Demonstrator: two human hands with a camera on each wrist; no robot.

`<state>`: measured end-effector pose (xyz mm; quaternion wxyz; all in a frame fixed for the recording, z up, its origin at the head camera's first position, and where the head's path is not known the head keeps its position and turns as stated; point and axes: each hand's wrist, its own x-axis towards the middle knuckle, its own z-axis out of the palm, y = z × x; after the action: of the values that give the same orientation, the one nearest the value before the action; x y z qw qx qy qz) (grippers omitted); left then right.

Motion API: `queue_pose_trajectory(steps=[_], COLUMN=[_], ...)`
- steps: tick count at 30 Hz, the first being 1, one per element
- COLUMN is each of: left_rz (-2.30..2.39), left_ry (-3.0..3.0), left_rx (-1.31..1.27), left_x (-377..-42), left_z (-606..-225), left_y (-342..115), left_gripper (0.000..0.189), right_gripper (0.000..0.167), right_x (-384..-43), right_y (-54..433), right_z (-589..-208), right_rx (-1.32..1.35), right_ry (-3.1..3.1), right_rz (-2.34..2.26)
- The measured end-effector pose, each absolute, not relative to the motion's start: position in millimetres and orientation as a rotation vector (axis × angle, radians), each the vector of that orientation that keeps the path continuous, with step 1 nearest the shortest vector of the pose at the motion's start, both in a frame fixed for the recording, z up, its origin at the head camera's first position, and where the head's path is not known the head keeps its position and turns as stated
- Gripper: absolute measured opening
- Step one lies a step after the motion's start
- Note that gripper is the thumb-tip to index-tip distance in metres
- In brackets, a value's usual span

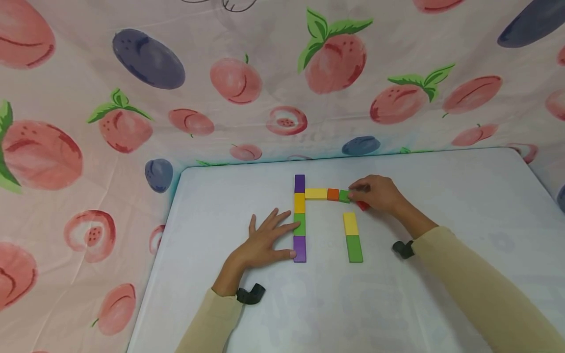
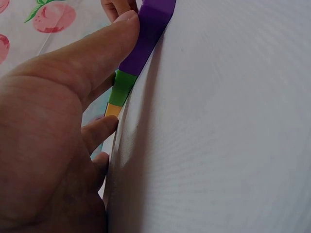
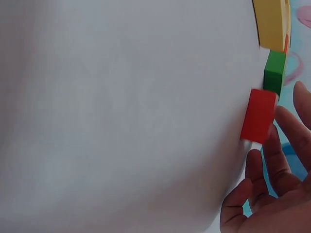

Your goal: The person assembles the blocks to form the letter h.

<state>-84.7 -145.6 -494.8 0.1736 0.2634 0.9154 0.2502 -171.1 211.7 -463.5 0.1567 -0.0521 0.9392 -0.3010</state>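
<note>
My left hand (image 1: 260,245) lies with spread fingers along the left side of an upright column of blocks. The thumb touches its bottom purple block (image 1: 299,249), and a fingertip reaches the green block (image 1: 299,224) above. Higher up come a yellow-orange block (image 1: 299,203) and a dark purple block (image 1: 299,184). From the column's upper part a row runs right: a yellow block (image 1: 316,194), an orange block (image 1: 333,195) and a small green block (image 1: 344,196). At the row's right end my right hand (image 1: 377,193) pinches a red block (image 3: 259,116), tilted beside the green one.
Below the row, a separate yellow block (image 1: 350,224) and green block (image 1: 354,249) stand end to end on the white tabletop (image 1: 326,304). Fruit-patterned cloth (image 1: 282,78) hangs behind the table and along its left side.
</note>
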Motion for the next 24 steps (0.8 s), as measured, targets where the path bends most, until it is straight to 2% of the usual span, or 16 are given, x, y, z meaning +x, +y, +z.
queue_pose_trajectory(steps=[8,24], left_rz=[0.721,0.727], left_ry=[2.582,2.582], left_rx=[0.741,0.738], left_x=[-83.9,-84.0], left_z=[-491.9,-492.9], left_y=[-145.2,-145.5], left_gripper=[0.074,0.073], right_gripper=[0.04,0.04], right_x=[-168.7,-159.2], right_y=[225.6,249.2], right_z=[-457.6,-463.0], right_rx=[-0.126,-0.246], right_ry=[2.676,2.677], right_rz=[-0.837,-0.799])
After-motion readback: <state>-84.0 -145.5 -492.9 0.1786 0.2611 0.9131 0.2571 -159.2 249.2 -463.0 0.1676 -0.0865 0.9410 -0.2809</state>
